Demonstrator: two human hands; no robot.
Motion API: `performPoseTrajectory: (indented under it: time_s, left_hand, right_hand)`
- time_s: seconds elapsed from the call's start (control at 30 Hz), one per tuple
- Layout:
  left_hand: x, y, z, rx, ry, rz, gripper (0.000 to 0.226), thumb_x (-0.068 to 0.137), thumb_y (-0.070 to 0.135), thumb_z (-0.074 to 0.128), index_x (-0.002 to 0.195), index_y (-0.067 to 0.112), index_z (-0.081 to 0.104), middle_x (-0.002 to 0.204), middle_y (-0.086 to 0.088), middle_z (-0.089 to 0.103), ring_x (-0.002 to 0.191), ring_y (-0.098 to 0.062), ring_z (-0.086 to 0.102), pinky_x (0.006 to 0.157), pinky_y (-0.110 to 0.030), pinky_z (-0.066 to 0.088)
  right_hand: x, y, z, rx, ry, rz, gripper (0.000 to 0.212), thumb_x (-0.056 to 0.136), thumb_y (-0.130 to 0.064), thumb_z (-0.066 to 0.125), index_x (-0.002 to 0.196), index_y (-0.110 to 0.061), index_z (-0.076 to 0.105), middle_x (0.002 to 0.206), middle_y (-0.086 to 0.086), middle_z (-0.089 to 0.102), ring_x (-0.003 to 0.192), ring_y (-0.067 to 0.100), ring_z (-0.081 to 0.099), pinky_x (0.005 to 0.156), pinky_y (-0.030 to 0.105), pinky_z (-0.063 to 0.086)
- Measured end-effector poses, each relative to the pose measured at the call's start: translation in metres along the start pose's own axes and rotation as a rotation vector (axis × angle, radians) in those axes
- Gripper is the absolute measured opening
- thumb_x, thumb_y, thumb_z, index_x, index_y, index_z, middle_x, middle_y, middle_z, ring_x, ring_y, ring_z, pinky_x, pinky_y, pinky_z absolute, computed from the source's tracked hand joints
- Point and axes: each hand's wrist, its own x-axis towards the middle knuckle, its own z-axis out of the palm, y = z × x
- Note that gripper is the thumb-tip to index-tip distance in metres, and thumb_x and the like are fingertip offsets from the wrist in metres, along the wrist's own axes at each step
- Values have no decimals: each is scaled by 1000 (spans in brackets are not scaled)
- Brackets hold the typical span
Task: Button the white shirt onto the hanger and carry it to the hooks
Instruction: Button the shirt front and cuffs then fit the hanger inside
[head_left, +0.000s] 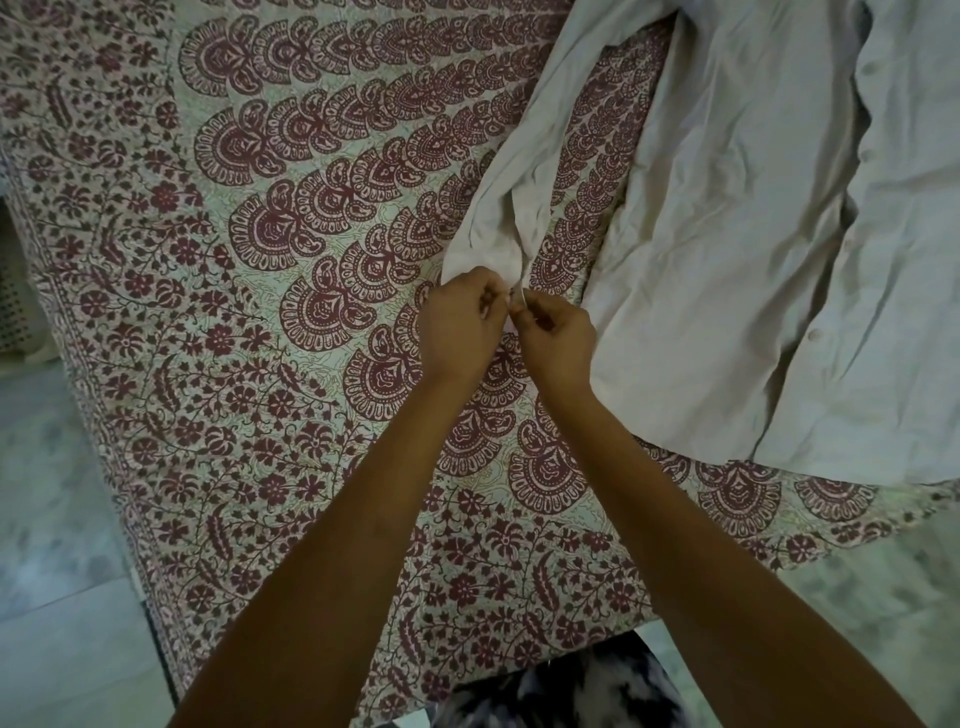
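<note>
Black-and-white patterned cloth (566, 691) shows at the bottom edge, closest of all, and two bare forearms reach up and away from it over a bed. Both hands meet at the end of a long sleeve (498, 228) of the white cotton shirt (727, 234). The left hand (457, 322) has its fingers curled in, thumb and fingertips pinching the cuff edge from the left. The right hand (558, 338) is curled in the same way and pinches the same edge from the right, so that the fingertips of the two hands almost touch over a small fold of white cloth. Whether a button sits between them cannot be told. The sleeve runs from the hands up and to the right, where it joins the body of the shirt, which lies flat and rumpled across the right side of the cream bedspread printed with maroon paisley and flowers (260, 312). A row of small pale buttons (814, 335) runs down the shirt's front edge near the right border. Pale tiled floor (52, 571) shows to the left of the bed and at the lower right corner.
</note>
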Motion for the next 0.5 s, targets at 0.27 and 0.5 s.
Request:
performPoseTrajectory:
  time_s: [0.27, 0.5]
  left_hand:
    - [-1, 0, 0, -26, -29, 51, 5, 83, 12, 62, 84, 9, 66, 78, -3, 70, 68, -13, 62, 65, -30, 52]
    - [1, 4, 3, -39, -11, -14, 6, 83, 9, 61, 85, 9, 67, 81, -5, 71, 73, -14, 63, 69, -28, 51]
  right_hand:
    - [7, 3, -6, 31, -68, 48, 22, 86, -26, 57, 97, -13, 72, 87, 8, 73, 83, 23, 67, 77, 47, 54]
    - [4, 3, -13, -67, -88, -39, 22, 87, -22, 56, 92, -9, 72, 83, 13, 71, 77, 26, 65, 71, 45, 53]
